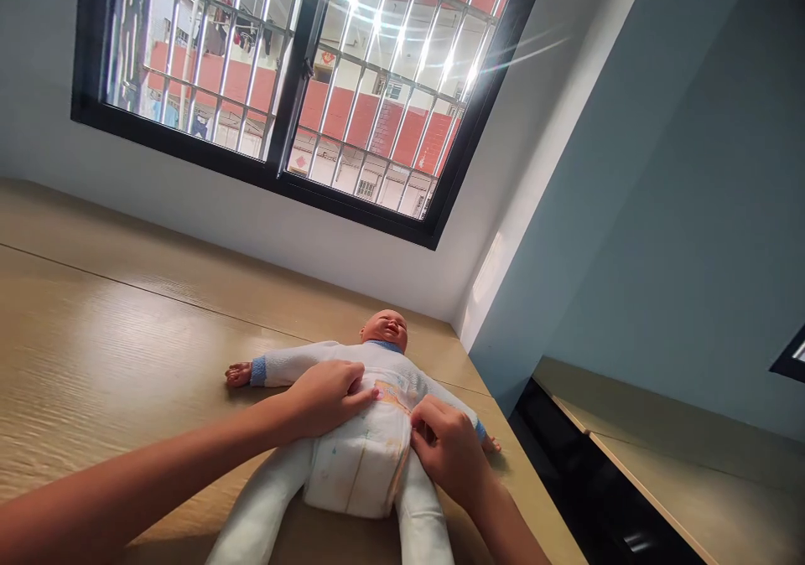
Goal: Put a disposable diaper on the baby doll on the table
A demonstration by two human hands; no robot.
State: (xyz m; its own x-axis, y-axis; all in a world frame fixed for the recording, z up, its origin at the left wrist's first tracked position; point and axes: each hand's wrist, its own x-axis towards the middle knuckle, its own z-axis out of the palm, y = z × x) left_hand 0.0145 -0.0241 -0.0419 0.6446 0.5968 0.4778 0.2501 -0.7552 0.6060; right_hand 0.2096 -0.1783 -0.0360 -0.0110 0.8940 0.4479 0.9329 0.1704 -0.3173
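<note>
A baby doll (385, 328) in a white top with blue cuffs and collar lies on its back, arms spread. A white diaper (355, 473) with an orange print at its waist covers the doll's front, between white-clothed legs (255, 506). My left hand (327, 397) is closed at the diaper's upper left side, with its thumb lying on the front panel. At the right edge of the diaper, my right hand (445, 443) pinches the material between thumb and curled fingers. Both hands partly hide the diaper's sides, so the fastening tabs cannot be made out.
The doll rests on a light wooden table (126, 364), whose right edge runs close to the doll's arm. A second wooden-topped surface (692, 481) stands to the right, beyond a dark gap. Behind the table is a barred window (371, 104) with a black frame.
</note>
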